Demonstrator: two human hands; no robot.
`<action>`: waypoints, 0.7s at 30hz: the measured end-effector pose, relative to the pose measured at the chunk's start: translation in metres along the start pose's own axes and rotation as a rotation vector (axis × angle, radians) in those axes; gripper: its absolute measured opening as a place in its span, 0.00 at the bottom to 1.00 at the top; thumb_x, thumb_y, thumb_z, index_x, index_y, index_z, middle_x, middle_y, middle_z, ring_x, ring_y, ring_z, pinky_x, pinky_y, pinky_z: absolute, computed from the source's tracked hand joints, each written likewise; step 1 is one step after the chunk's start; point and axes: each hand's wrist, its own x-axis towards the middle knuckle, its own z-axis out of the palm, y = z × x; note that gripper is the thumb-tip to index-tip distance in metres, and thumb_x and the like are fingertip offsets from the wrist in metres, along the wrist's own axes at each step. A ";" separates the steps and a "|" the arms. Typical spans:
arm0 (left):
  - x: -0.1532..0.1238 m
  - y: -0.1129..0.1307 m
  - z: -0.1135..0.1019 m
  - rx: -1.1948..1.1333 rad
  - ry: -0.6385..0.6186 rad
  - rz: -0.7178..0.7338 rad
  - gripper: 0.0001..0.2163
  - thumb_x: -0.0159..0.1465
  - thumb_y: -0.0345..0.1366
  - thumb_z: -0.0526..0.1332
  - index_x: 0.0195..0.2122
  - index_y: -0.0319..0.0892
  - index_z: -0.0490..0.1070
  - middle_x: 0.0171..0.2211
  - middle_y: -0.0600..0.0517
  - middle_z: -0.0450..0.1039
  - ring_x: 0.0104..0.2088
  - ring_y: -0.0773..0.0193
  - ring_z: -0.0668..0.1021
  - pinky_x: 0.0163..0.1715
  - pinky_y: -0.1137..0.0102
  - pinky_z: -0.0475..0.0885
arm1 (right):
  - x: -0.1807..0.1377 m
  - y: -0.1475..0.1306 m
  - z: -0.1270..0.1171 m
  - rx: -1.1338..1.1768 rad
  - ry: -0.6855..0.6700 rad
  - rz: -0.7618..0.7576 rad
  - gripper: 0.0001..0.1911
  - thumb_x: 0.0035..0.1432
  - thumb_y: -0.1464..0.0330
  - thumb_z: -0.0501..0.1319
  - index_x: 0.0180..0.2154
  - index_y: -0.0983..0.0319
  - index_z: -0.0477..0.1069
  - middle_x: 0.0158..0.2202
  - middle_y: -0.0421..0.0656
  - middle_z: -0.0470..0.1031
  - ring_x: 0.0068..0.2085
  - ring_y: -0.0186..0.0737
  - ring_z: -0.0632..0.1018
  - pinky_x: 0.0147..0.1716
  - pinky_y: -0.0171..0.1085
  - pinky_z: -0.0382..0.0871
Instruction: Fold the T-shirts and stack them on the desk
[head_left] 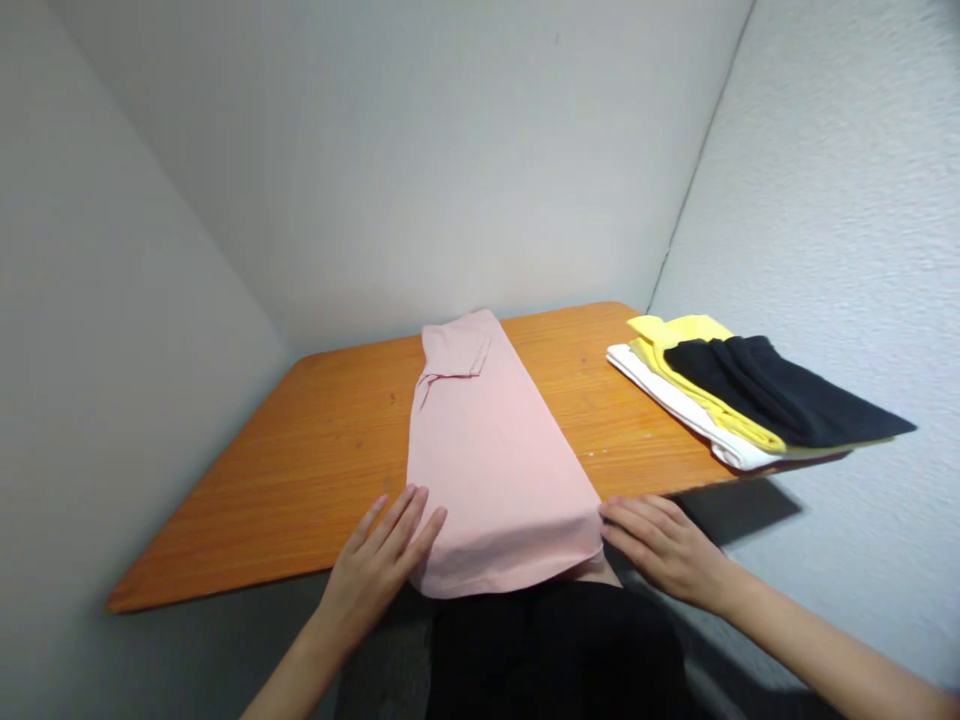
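Observation:
A pink T-shirt point(491, 450) lies lengthwise on the wooden table point(315, 450), folded narrow with a sleeve turned in near its far end. Its hem hangs over the front edge, close to my lap. My left hand point(379, 560) is open, fingers apart, with the fingertips resting at the shirt's lower left edge. At the opposite side, my right hand point(664, 550) touches the lower right edge near the hem; its fingers are stretched out, and what lies beneath the fingertips is hidden.
On the table's right end sits a stack of folded clothes: a black garment point(780, 390) over a yellow one point(697, 330), with a white one point(667, 395) below. The stack overhangs the front right edge. Pale walls point(465, 160) stand close behind and on both sides.

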 end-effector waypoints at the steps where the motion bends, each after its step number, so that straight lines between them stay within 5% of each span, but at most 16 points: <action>1: -0.002 0.001 0.000 -0.016 0.012 -0.004 0.20 0.73 0.34 0.43 0.63 0.48 0.62 0.64 0.48 0.61 0.63 0.58 0.64 0.66 0.59 0.48 | -0.009 -0.006 -0.001 0.021 0.036 0.036 0.16 0.67 0.76 0.49 0.48 0.60 0.73 0.49 0.46 0.74 0.52 0.42 0.71 0.56 0.44 0.57; 6: -0.006 0.000 0.002 -0.089 0.062 -0.027 0.19 0.73 0.33 0.46 0.62 0.47 0.64 0.63 0.48 0.63 0.63 0.57 0.66 0.65 0.59 0.51 | -0.030 -0.025 0.005 0.055 0.019 0.259 0.13 0.68 0.72 0.53 0.47 0.58 0.74 0.40 0.44 0.75 0.43 0.42 0.71 0.48 0.42 0.57; 13: -0.002 0.002 0.003 -0.105 0.097 -0.042 0.18 0.73 0.32 0.47 0.61 0.46 0.64 0.62 0.47 0.64 0.62 0.56 0.67 0.65 0.59 0.52 | -0.013 -0.024 0.019 0.073 0.015 0.235 0.13 0.69 0.73 0.50 0.44 0.60 0.73 0.41 0.45 0.74 0.43 0.43 0.70 0.46 0.44 0.57; 18: -0.003 0.001 0.004 -0.100 0.108 -0.035 0.18 0.72 0.32 0.48 0.61 0.46 0.65 0.61 0.47 0.65 0.61 0.56 0.68 0.64 0.59 0.53 | 0.006 -0.031 -0.018 0.454 -0.063 0.264 0.10 0.69 0.72 0.48 0.41 0.62 0.67 0.33 0.43 0.74 0.32 0.36 0.72 0.34 0.36 0.66; 21: -0.004 0.001 0.004 -0.108 0.113 -0.028 0.19 0.72 0.31 0.48 0.61 0.45 0.64 0.61 0.46 0.65 0.61 0.56 0.67 0.64 0.59 0.54 | 0.009 -0.037 -0.049 0.441 0.041 0.282 0.09 0.66 0.74 0.49 0.42 0.62 0.67 0.32 0.43 0.73 0.30 0.37 0.73 0.30 0.35 0.68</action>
